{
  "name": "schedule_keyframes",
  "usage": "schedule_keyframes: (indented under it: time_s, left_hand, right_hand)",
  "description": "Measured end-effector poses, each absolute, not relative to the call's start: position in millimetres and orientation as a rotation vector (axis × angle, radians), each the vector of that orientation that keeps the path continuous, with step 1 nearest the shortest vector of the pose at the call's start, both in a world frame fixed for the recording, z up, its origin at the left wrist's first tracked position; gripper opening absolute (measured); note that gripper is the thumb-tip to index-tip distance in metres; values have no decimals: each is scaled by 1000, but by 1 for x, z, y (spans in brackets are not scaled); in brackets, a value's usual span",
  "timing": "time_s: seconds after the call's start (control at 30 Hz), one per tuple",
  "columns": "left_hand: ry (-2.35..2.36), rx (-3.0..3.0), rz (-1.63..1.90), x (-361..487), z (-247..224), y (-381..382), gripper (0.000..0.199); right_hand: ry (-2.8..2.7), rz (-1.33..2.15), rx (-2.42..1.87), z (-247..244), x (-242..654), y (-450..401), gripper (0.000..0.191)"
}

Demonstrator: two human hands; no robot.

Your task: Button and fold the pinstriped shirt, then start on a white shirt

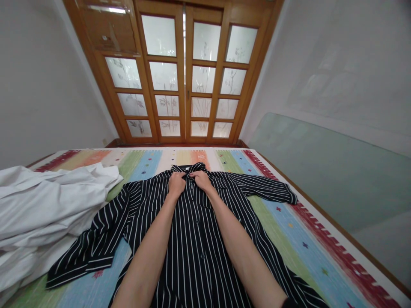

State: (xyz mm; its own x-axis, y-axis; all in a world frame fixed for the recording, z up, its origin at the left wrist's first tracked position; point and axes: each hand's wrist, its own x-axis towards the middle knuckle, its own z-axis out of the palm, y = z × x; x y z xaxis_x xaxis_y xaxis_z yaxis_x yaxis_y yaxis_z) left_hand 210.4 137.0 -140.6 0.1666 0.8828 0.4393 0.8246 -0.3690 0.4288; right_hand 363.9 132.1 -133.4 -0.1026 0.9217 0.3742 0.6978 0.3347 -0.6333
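Observation:
A black shirt with white stripes (189, 239) lies face up, its collar (199, 167) at the far end and its sleeves spread to both sides. Just below the collar, my left hand (177, 184) is closed on the left edge of the front opening. My right hand (201, 179) pinches the opposite edge, close beside it. Dark buttons run down the front below my hands; at least two look fastened. The exact bit of cloth or button between my fingertips is too small to make out.
White crumpled cloth (48, 205) is heaped at the left, next to the shirt's sleeve. Under everything lies a colourful striped cover (276, 226). A pale green panel (321, 162) leans along the right wall. Wooden doors with frosted panes (186, 77) stand beyond the far edge.

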Motion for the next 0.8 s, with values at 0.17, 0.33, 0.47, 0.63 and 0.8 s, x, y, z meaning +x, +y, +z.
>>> schedule_keyframes:
  time_s: [0.17,0.33,0.47,0.63,0.8]
  left_hand:
    - [1627,2398,892,203,-141,135,54]
    - [1557,2474,820,198,-135,117,41]
    - [1537,2534,855,196,-128,92,30]
    - [1564,2564,844,194,-120,75,22]
    - [1638,2518,826,197,-118,71,18]
  right_hand:
    - [-1960,446,-1370,-130,371,124,47]
    - [-2013,410,-1387,-127,369,117,33]
    - [-1951,275,-1479,-127,357,101,29]
    - [-1883,124,-1547,-121,347,72,30]
    - [-1818,-129,-1729,-119,342,52,22]
